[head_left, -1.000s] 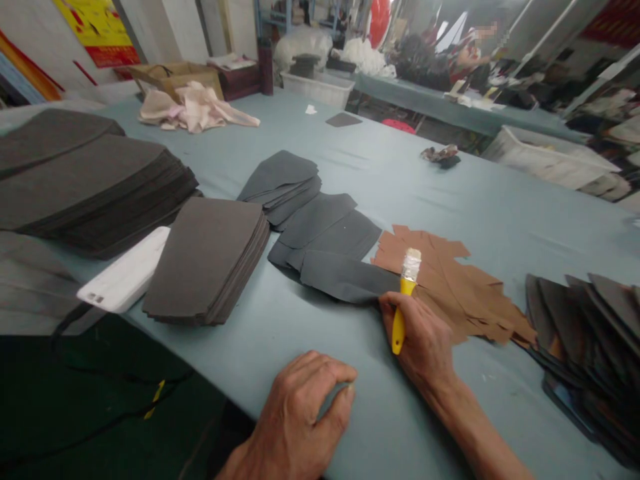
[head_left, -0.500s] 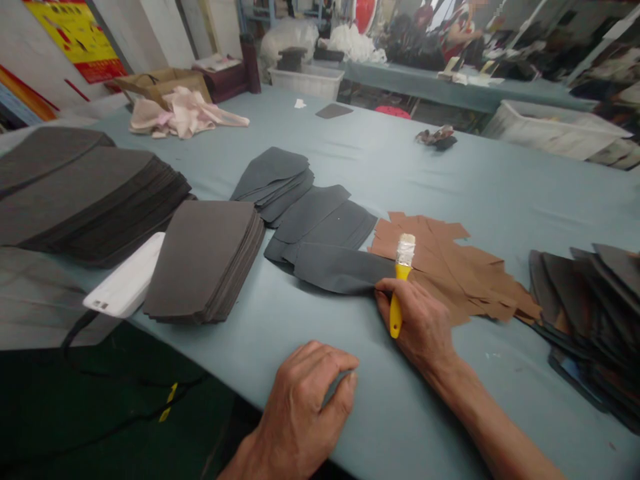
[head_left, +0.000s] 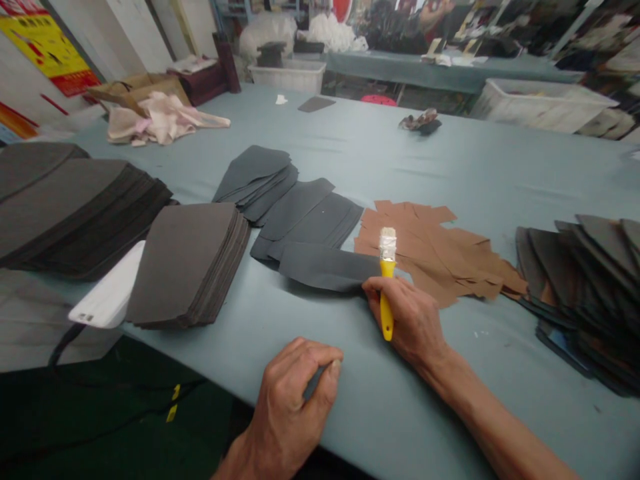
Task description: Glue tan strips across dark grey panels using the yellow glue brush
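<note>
My right hand (head_left: 407,313) is wrapped around a paintbrush (head_left: 387,283) with a yellow handle and pale, coated bristles pointing up. Its thumb and forefinger also meet the right end of a dark grey sheet piece (head_left: 325,268), which lies across a fan of similar grey pieces (head_left: 320,217). My left hand (head_left: 300,393) hovers near the table's front edge, thumb and forefinger tips together, with nothing visible between them. Just behind the brush lies a spread of overlapping brown pieces (head_left: 435,250).
A neat stack of dark panels (head_left: 183,260) stands on the left, beside a white device (head_left: 110,287) with a black cable. Larger dark stacks (head_left: 70,207) lie farther left. At right is a heap of dark pieces (head_left: 575,280). Pinkish cloth (head_left: 165,120) lies at the back left.
The view has shifted slightly, so most things sit farther left. My left thumb and forefinger have closed together. The right hand keeps the paintbrush at the grey piece's end.
</note>
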### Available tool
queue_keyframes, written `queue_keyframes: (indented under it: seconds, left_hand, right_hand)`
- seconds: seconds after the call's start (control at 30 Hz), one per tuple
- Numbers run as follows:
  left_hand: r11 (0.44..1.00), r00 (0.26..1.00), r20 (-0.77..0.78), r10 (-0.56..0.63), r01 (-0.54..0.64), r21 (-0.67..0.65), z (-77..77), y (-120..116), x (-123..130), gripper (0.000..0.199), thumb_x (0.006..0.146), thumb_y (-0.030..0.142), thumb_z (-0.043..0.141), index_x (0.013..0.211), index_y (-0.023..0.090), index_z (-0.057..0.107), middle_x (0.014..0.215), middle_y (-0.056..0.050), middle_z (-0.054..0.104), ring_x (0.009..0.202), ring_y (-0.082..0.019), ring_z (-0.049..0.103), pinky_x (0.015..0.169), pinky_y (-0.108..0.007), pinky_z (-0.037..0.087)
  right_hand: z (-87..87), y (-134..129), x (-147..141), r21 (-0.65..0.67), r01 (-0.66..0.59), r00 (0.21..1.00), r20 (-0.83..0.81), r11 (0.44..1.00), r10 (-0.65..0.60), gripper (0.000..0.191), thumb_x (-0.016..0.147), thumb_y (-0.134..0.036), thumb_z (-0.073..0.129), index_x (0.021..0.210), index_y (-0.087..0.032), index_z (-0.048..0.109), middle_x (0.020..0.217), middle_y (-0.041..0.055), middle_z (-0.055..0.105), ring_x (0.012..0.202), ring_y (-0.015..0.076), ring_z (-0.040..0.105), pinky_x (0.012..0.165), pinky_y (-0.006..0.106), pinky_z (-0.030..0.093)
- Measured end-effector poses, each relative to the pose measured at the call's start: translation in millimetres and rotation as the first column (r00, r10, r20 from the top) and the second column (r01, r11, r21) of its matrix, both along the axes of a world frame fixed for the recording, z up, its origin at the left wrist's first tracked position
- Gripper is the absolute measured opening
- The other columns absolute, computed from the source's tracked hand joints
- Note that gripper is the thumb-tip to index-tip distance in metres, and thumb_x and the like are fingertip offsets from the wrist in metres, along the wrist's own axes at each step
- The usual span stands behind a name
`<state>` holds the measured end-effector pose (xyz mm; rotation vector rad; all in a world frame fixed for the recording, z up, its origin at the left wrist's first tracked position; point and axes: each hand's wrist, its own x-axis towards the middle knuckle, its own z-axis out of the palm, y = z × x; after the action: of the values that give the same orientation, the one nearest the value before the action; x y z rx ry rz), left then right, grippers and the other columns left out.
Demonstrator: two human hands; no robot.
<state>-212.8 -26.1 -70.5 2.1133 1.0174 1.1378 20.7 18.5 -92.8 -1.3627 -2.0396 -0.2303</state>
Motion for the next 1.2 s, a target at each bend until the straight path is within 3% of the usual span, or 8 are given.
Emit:
queue_keyframes:
  seconds: [0.17, 0.27, 0.43, 0.6, 0.77, 0.97, 1.07, 1.2]
  left_hand:
    - [0.986, 0.999, 0.024, -0.023, 0.019, 0.163, 18.0, -7, -4, 0.023, 0.096, 0.002, 0.059, 0.113, 0.017, 0.065, 0.097, -0.002, 0.077, 0.092, -0.012, 0.071, 0.090, -0.025, 0.057]
    - [0.974, 0.998, -0.061, -0.026, 0.039, 0.224, 27.3, -11, -4, 0.023, 0.096, 0.005, 0.060, 0.116, 0.016, 0.066, 0.105, -0.004, 0.078, 0.104, -0.015, 0.070, 0.100, -0.029, 0.055]
    - [0.980, 0.972, -0.234, -0.003, 0.049, 0.193, 18.2, -17, -4, 0.022, 0.099, 0.010, 0.059, 0.116, 0.020, 0.067, 0.117, -0.006, 0.077, 0.119, -0.021, 0.068, 0.105, -0.037, 0.055]
    - [0.984, 0.939, -0.343, -0.018, 0.077, 0.160, 5.2, -27, -11, 0.023, 0.100, 0.013, 0.056, 0.119, 0.020, 0.067, 0.123, -0.008, 0.075, 0.118, -0.025, 0.067, 0.102, -0.043, 0.058]
    - [0.981, 0.898, -0.441, 0.004, 0.083, 0.178, 3.4, -37, -14, 0.025, 0.100, 0.016, 0.055, 0.121, 0.021, 0.067, 0.131, -0.010, 0.073, 0.122, -0.030, 0.065, 0.097, -0.048, 0.058]
    - [0.984, 0.886, -0.464, 0.027, 0.059, 0.170, 0.1, -41, -8, 0.029, 0.099, 0.015, 0.054, 0.125, 0.020, 0.066, 0.135, -0.010, 0.071, 0.124, -0.032, 0.061, 0.097, -0.050, 0.054]
    - [0.986, 0.884, -0.467, 0.031, 0.049, 0.159, 0.9, -39, -7, 0.029, 0.098, 0.016, 0.056, 0.124, 0.021, 0.067, 0.134, -0.009, 0.072, 0.121, -0.032, 0.062, 0.095, -0.050, 0.054]
    - [0.988, 0.887, -0.460, 0.032, 0.042, 0.150, -1.9, -41, -6, 0.029, 0.095, 0.021, 0.059, 0.122, 0.020, 0.068, 0.131, -0.009, 0.073, 0.118, -0.031, 0.064, 0.094, -0.049, 0.058]
  right_hand:
    - [13.8, -46, -6, -0.036, -0.102, 0.994, -0.042, 0.994, 0.100, 0.013, 0.105, -0.010, 0.054, 0.105, -0.022, 0.058, 0.084, 0.0014, 0.072, 0.069, 0.0147, 0.064, 0.064, 0.024, 0.047]
    - [21.3, -80, -10, -0.081, -0.167, 0.985, -0.059, 0.983, 0.162, 0.017, 0.108, -0.010, 0.047, 0.107, -0.021, 0.059, 0.089, 0.0044, 0.075, 0.072, 0.0153, 0.068, 0.068, 0.025, 0.052]
    - [25.3, -116, -17, -0.139, -0.171, 0.983, -0.095, 0.976, 0.159, 0.019, 0.106, -0.008, 0.046, 0.107, -0.021, 0.060, 0.091, 0.0054, 0.076, 0.074, 0.0160, 0.070, 0.070, 0.027, 0.056]
    - [24.2, -121, -23, -0.142, -0.113, 0.984, -0.150, 0.983, 0.091, 0.014, 0.100, -0.008, 0.060, 0.103, -0.022, 0.059, 0.090, 0.0041, 0.075, 0.074, 0.0156, 0.072, 0.070, 0.027, 0.059]
    - [24.4, -126, -16, -0.136, -0.066, 0.983, -0.177, 0.989, 0.041, 0.005, 0.102, -0.021, 0.063, 0.106, -0.022, 0.060, 0.102, 0.0082, 0.079, 0.090, 0.0182, 0.077, 0.080, 0.029, 0.063]
    - [21.1, -124, -6, -0.125, 0.153, 0.986, -0.046, 0.980, -0.159, 0.006, 0.104, -0.028, 0.062, 0.106, -0.022, 0.061, 0.110, 0.0094, 0.079, 0.089, 0.0208, 0.077, 0.076, 0.033, 0.063]
    - [18.7, -121, -7, -0.094, 0.161, 0.986, 0.068, 0.983, -0.155, 0.008, 0.106, -0.027, 0.057, 0.104, -0.021, 0.063, 0.112, 0.0107, 0.078, 0.092, 0.0231, 0.077, 0.078, 0.036, 0.063]
    - [4.5, -126, 4, -0.094, 0.098, 0.994, 0.051, 0.991, -0.093, 0.019, 0.106, -0.038, 0.058, 0.107, -0.023, 0.069, 0.117, 0.0088, 0.079, 0.094, 0.0242, 0.078, 0.075, 0.036, 0.062]
